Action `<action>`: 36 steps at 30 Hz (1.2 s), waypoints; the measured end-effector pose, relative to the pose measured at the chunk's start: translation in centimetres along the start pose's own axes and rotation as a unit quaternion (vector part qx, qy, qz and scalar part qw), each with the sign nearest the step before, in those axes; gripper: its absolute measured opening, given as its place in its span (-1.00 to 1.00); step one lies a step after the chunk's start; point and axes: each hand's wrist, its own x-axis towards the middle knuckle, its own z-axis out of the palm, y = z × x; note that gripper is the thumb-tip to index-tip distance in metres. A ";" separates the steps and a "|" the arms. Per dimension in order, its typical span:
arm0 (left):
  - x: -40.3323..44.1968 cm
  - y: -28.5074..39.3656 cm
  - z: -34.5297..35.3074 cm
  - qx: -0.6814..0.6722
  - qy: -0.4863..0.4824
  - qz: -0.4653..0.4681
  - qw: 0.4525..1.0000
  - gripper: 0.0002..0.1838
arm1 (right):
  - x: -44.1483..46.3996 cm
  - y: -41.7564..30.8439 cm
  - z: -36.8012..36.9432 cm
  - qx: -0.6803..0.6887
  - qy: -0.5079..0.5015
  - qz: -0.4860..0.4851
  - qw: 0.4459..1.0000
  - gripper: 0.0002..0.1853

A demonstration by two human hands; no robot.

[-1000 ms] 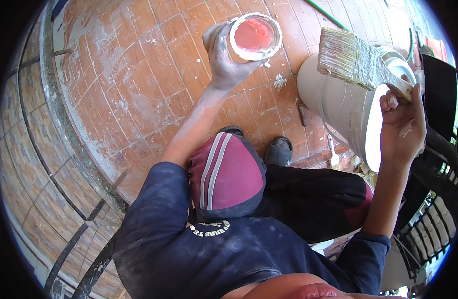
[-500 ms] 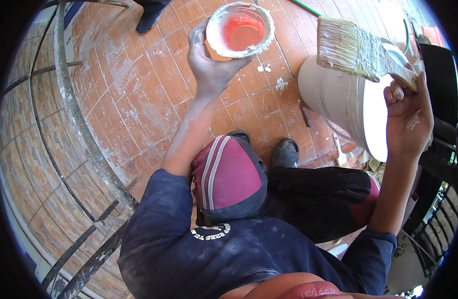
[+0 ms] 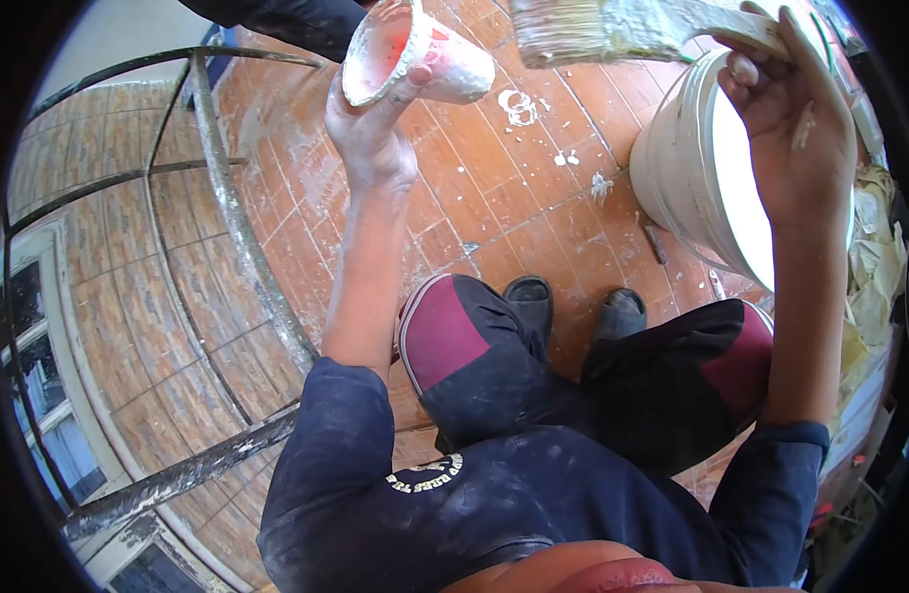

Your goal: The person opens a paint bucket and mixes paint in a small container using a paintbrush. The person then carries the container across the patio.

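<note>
In the head view, the person's hands are both closed on something: the left hand (image 3: 377, 143) curls round a tilted, paint-caked cup (image 3: 462, 71) left of the white bucket (image 3: 677, 158); the right hand (image 3: 805, 138) grips a wide brush (image 3: 632, 28) by its handle, bristles extending beyond the bucket's upper left.

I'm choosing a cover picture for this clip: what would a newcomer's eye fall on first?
Probably the wide, caked brush in the right hand, at the upper right. Next, the cup in the left hand, near the top, red inside, its mouth facing picture-left. Then the pale bucket on the white-spattered floor, at the right.
</note>
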 end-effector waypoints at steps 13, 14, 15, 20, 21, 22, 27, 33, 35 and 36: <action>1.1 1.6 0.8 0.083 -0.065 0.062 0.993 -0.44 | 1.1 0.4 3.4 -0.094 0.225 -0.067 0.968 -0.77; 1.2 0.8 0.5 0.081 -0.060 0.061 0.993 -0.44 | 1.3 0.3 3.4 -0.108 0.249 -0.042 0.962 -0.77; 1.1 -0.6 0.1 0.090 -0.048 0.049 0.994 -0.38 | 1.4 0.5 3.3 -0.111 0.246 -0.041 0.962 -0.77; -1.1 -13.1 -3.8 0.220 -0.052 0.040 0.973 0.10 | 1.1 2.3 -3.4 -0.068 0.145 0.031 0.987 -0.71; -1.1 -17.3 -5.2 0.297 -0.066 0.081 0.949 0.14 | 0.6 2.6 -3.8 -0.041 0.142 0.049 0.988 -0.73; -0.4 -19.5 -5.0 0.278 -0.064 0.090 0.954 0.14 | 0.2 2.3 -3.1 -0.070 0.160 0.067 0.982 -0.73; -3.5 -28.9 -4.4 0.338 -0.063 0.069 0.936 0.18 | -2.9 4.5 -1.5 -0.039 0.265 0.076 0.961 -0.77; -5.1 -31.0 -6.4 0.405 -0.044 -0.001 0.913 0.27 | -3.7 19.3 -1.9 0.023 0.405 0.130 0.905 -0.70; -6.8 -30.4 -8.0 0.495 -0.073 -0.042 0.865 0.36 | -2.6 25.4 -5.3 0.080 0.397 0.141 0.903 -0.73; -8.1 -29.0 -8.6 0.517 -0.066 -0.029 0.853 0.17 | -2.5 28.3 -7.9 0.089 0.323 0.128 0.933 -0.74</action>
